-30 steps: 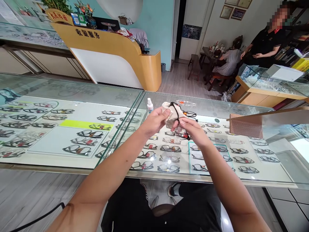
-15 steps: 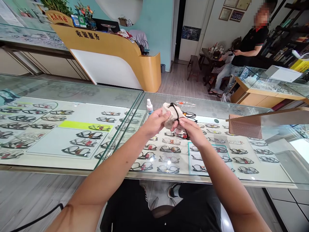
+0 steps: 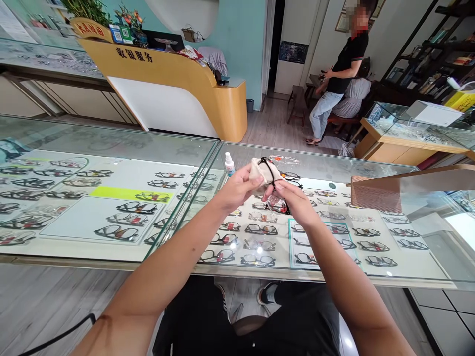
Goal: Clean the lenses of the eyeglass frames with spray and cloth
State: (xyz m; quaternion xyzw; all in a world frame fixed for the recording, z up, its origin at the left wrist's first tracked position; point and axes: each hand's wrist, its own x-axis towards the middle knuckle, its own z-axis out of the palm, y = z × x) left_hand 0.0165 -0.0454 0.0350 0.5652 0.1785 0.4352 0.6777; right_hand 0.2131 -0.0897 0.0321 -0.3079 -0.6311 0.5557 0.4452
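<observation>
Above the glass counter, my left hand point(image 3: 237, 189) is closed around a cream cleaning cloth point(image 3: 259, 170), which is bunched against a pair of black-framed eyeglasses point(image 3: 272, 169). My right hand point(image 3: 295, 198) pinches the same eyeglasses by the frame, thumb and fingers together at the lower right of the cloth. Part of the glasses is hidden by the cloth and fingers. A white spray bottle point(image 3: 229, 164) stands upright on the counter just beyond my left hand. Near the cloth, clear-looking eyeglasses point(image 3: 285, 159) lie on the far side.
Rows of eyeglasses point(image 3: 261, 229) lie inside the glass display counter point(image 3: 245, 271). A slatted brown board point(image 3: 376, 193) stands at the right. Past the counter are a wooden cashier desk point(image 3: 230, 111), a standing person point(image 3: 347, 64) and a seated person point(image 3: 354, 96).
The standing person in the background has moved left, and the seated person shows more. My hands keep nearly the same place, still holding the cloth and eyeglasses.
</observation>
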